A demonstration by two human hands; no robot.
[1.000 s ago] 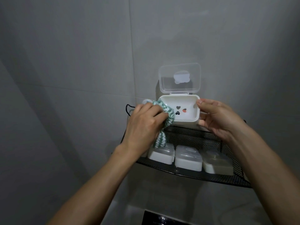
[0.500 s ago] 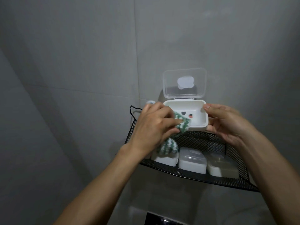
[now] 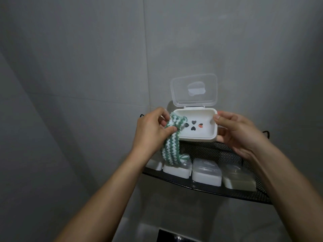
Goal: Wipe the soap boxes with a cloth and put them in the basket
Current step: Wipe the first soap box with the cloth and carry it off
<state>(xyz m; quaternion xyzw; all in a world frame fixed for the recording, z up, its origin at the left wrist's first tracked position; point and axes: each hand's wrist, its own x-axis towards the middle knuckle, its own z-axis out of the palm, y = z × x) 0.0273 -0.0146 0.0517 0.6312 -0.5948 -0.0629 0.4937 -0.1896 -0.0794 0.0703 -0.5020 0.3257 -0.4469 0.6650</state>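
Observation:
A white soap box (image 3: 201, 133) with heart-shaped drain holes is held above the basket, its clear lid (image 3: 194, 89) standing open. My right hand (image 3: 239, 133) grips the box's right end, thumb on the rim. My left hand (image 3: 153, 131) pinches a green-and-white striped cloth (image 3: 52, 145) against the box's left rim; the cloth's tail hangs down into the basket. Below, a black mesh basket (image 3: 209, 191) on the wall holds several closed soap boxes (image 3: 206, 173) side by side.
Grey tiled walls meet in a corner behind the basket. The basket's back mesh wall (image 3: 209, 151) rises just under the held box. A dark fixture (image 3: 174, 238) shows at the bottom edge.
My left hand has drawn the cloth back from inside the tray to its left rim. The box has stayed in my right hand with the lid open.

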